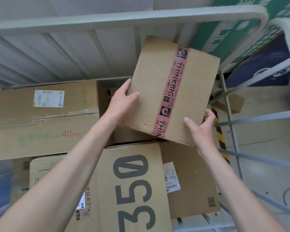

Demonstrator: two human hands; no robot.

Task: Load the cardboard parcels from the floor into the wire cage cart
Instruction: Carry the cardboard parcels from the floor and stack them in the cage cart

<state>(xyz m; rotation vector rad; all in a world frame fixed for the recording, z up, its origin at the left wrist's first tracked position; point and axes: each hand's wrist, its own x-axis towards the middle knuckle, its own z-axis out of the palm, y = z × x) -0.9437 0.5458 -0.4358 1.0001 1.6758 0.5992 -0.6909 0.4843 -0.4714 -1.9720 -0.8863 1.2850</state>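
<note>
Taped parcel (172,91) tilted between both: left hand (122,99) grips left edge, right hand (201,126) grips near-right corner.

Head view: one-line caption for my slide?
Left hand and right hand hold a pink-taped parcel tilted over boxes in the wire cage cart.

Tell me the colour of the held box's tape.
The printed tape strip on the tilted brown cardboard box is pink with black lettering; head view.
</note>
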